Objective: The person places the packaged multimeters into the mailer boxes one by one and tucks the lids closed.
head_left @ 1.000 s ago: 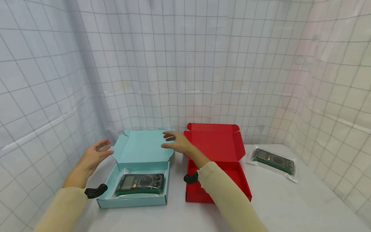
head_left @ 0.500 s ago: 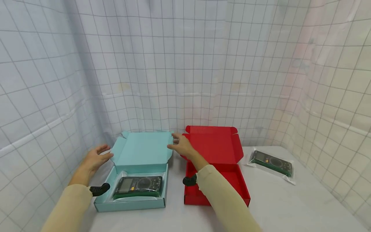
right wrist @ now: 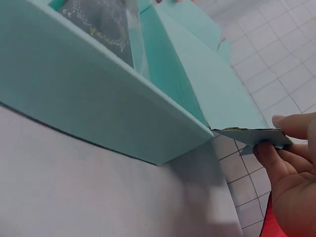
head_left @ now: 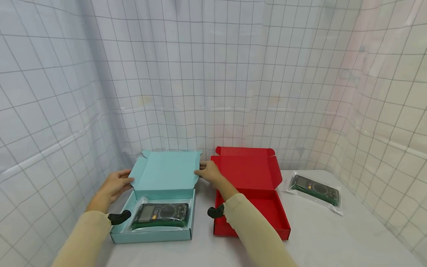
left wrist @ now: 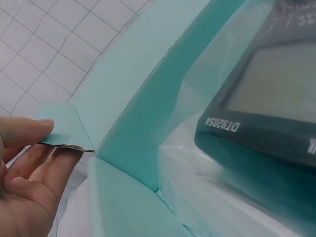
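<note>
The left hand (head_left: 115,184) pinches the left side flap (left wrist: 58,131) of the teal box's lid (head_left: 165,170), thumb on top and fingers underneath, as the left wrist view shows. The right hand (head_left: 208,172) does the same at the lid's right side flap (right wrist: 252,135), thumb over the cardboard edge and fingers curled below it. Between the two hands the lid stands raised at the back of the teal box (head_left: 151,233).

Inside the teal box lies a dark green multimeter (head_left: 161,214) in clear plastic wrap, display up; the left wrist view shows the marking DT9205A on its casing. Just beside the teal box on the right sits a red box (head_left: 263,226), its lid also raised, with its interior showing only red cardboard. Farther right on the white counter (head_left: 333,237), well apart from both boxes, a second multimeter (head_left: 315,189) lies in a clear bag.
</note>
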The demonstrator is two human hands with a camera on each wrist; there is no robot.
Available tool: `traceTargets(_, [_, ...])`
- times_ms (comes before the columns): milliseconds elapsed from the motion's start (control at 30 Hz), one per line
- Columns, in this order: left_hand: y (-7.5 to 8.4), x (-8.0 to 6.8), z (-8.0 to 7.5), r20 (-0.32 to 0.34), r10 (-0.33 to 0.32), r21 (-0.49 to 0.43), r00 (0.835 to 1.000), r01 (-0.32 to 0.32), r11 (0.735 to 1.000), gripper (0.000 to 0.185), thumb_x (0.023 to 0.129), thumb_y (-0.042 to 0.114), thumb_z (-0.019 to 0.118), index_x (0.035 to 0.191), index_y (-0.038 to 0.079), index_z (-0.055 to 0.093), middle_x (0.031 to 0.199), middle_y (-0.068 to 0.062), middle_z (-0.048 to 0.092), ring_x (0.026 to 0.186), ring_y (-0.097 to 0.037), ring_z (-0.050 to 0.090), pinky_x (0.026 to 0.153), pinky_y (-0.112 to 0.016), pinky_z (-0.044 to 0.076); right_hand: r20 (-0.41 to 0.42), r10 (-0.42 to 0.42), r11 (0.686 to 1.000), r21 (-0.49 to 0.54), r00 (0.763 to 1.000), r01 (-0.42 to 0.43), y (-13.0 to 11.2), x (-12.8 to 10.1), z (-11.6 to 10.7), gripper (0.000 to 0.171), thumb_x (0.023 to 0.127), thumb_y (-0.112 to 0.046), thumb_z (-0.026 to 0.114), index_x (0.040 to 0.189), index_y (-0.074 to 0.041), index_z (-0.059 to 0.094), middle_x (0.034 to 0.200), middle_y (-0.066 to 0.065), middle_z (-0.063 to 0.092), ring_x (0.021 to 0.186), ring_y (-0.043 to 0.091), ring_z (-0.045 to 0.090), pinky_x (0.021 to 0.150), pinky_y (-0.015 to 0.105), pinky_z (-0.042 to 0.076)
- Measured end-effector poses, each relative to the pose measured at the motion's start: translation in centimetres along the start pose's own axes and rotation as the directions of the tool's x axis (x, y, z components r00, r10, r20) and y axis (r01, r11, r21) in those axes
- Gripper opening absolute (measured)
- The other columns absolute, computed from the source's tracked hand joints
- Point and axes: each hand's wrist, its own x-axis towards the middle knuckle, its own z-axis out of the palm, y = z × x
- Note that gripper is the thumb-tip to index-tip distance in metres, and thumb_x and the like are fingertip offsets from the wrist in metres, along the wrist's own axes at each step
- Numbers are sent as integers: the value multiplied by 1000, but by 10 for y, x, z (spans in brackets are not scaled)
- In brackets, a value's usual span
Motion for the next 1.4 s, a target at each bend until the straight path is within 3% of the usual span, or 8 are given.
traceTargets(133, [-1, -2, 0, 2, 17, -7, 1000, -17, 1000, 66, 108, 4, 53, 158, -14, 14, 161, -37, 19, 101, 3, 60, 93, -26, 55, -3, 29, 992, 123, 1000, -28, 1, 0, 1, 49, 99, -7, 71, 145, 0, 58, 128, 13, 68, 115, 28, 66, 94, 39, 57])
traceTargets(500, [-2, -4, 3, -31, 26, 2, 999, -26, 1000, 68, 106, 13, 61, 159, -9, 25, 161, -30, 24, 103, 6, 56, 93, -24, 54, -31, 7, 986, 166, 999, -1, 1, -4, 9, 55, 95, -10, 76, 146, 0, 56, 130, 12, 68, 118, 26, 65, 93, 37, 57])
traceTargets(800, [-3, -7, 3, 9, 36, 1, 999, -36, 999, 67, 109, 18, 58, 161, -4, 23, 166, -26, 15, 112, 5, 50, 101, -28, 51, -43, -61, 996, 67, 997, 64, -1, -10, 12, 59, 96, -14, 76, 150, -2, 53, 135, 11, 66, 123, 24, 63, 94, 35, 57])
traceTargets(900, [-3, -7, 3, 8, 38, -7, 999, -38, 999, 66, 109, 18, 57, 162, -2, 23, 166, -24, 15, 118, -1, 48, 102, -28, 50, -50, -78, 996, 39, 996, 80, -2, -11, 14, 61, 97, -16, 76, 150, -2, 52, 138, 11, 65, 125, 24, 63, 95, 36, 56])
traceTargets(1033, [-6, -6, 2, 15, 50, -5, 999, -50, 999, 68, 108, 18, 59, 162, -2, 22, 166, -24, 15, 142, -27, 38, 100, -26, 51, -56, -101, 994, 24, 993, 103, 0, -12, 14, 61, 96, -15, 77, 150, -2, 53, 138, 11, 65, 124, 25, 64, 96, 36, 55])
traceTargets(1100, [-6, -8, 1, 24, 58, 5, 998, -58, 998, 70, 107, 17, 61, 162, -2, 21, 167, -25, 13, 147, -32, 31, 99, -25, 51, -61, -101, 995, 20, 993, 102, -1, -13, 14, 62, 95, -15, 78, 150, -2, 53, 136, 11, 66, 122, 24, 65, 95, 35, 56])
traceTargets(1300, [-3, -8, 0, 38, 76, 18, 996, -77, 997, 74, 104, 17, 65, 161, -3, 22, 167, -28, 11, 121, 1, 49, 98, -24, 51, -83, -81, 994, 68, 993, 87, -6, -15, 12, 63, 92, -9, 80, 149, 0, 54, 131, 12, 68, 118, 23, 67, 90, 35, 58])
traceTargets(1400, [-2, -9, -2, 42, 79, 18, 996, -80, 997, 75, 104, 17, 66, 161, -3, 22, 167, -28, 12, 122, -1, 49, 99, -25, 51, -92, -90, 994, 57, 992, 96, -7, -15, 13, 63, 91, -8, 81, 147, -1, 55, 129, 12, 69, 115, 24, 68, 88, 35, 59])
